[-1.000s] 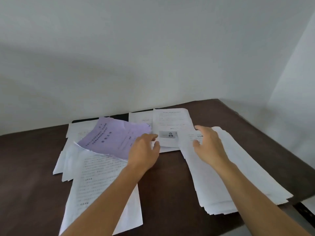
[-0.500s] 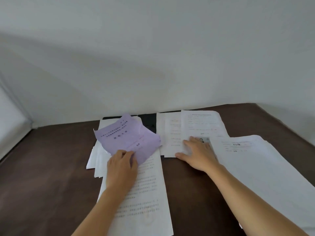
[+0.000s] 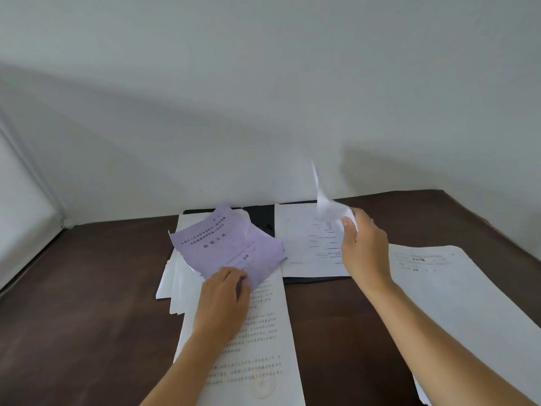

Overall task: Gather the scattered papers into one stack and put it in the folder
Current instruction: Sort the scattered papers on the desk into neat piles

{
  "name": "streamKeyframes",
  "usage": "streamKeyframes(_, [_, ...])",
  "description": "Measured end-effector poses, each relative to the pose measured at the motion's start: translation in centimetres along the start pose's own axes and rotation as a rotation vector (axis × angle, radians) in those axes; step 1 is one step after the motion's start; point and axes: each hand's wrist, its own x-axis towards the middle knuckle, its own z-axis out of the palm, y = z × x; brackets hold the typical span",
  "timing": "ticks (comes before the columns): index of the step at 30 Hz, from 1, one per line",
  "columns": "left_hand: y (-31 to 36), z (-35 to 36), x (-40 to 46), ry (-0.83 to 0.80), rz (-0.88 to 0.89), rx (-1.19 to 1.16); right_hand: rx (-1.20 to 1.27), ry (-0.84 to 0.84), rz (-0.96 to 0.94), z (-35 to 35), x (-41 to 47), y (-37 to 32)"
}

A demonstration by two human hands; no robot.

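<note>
Right now you are working through the gathering step, with nothing stacked as one pile yet. Your right hand (image 3: 363,247) is pinching a white sheet (image 3: 328,206) by its near edge and lifting it so that it is standing almost upright above the printed page (image 3: 310,244) lying on the black folder (image 3: 265,219). Your left hand (image 3: 224,300) is gripping the lower corner of the crumpled purple sheet (image 3: 225,244), fingers curled over its edge, while that sheet is resting on the fanned white papers (image 3: 172,276) at the left and on the long printed page (image 3: 263,332) running toward you. A thicker pile of white sheets (image 3: 468,303) is lying well apart on the right of the dark table (image 3: 87,288). The folder is sitting at the back, mostly buried under loose pages, so only its dark edges are showing. Next, I judge, you are needing to bring both held sheets onto one pile, probably the thick right one, squaring the edges. The purple sheet is creased and may catch; the lifted page is limp and may fold over.
</note>
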Motion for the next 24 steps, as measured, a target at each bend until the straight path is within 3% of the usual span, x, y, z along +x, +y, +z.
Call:
streamKeyframes(2, [0.3,-0.4,-0.1,0.042,0.03,-0.05,0.158,0.059,-0.132,-1.0,-1.8,-2.3])
streamKeyframes(4, [1.2,-1.6,-0.7,0.089,0.079,-0.213,0.226,0.015,-0.272,-1.6,-4.3,-4.3])
streamKeyframes(6, [2.3,-3.8,-0.8,0.05,-0.059,-0.643,0.242,-0.048,-0.437,-1.3,-7.0,-5.5])
streamKeyframes(9, [2.4,-7.1,0.2,-0.23,-0.354,-1.479,0.18,-0.155,-0.68,0.3,-10.7,-5.8])
streamKeyframes(11, [2.1,-8.5,0.4,-0.343,-0.401,-1.48,0.139,-0.29,-0.819,1.5,-12.5,-5.8])
streamKeyframes(13, [1.3,-8.3,0.2,-0.254,-0.498,-1.177,0.078,-0.483,-0.916,2.3,-13.7,-5.5])
streamKeyframes(15, [-0.3,-7.9,-0.2,-0.074,-0.609,-1.04,0.044,-0.633,-0.828,2.7,-14.0,-5.1])
streamKeyframes(17, [-2.2,-7.8,-0.6,0.076,-0.675,-1.137,0.025,-0.713,-0.578,2.6,-13.6,-4.4])
streamKeyframes(19, [-4.1,-7.8,-1.0,0.242,-0.748,-1.228,0.008,-0.654,-0.279,2.4,-13.0,-3.6])
streamKeyframes(21, [-5.4,-7.5,-1.6,0.357,-0.791,-1.324,-0.159,-0.63,-0.039,2.4,-12.6,-3.2])
streamKeyframes(24, [-6.0,-7.0,-2.1,0.425,-0.807,-1.494,-0.356,-0.64,-0.025,3.7,-13.4,-3.6])
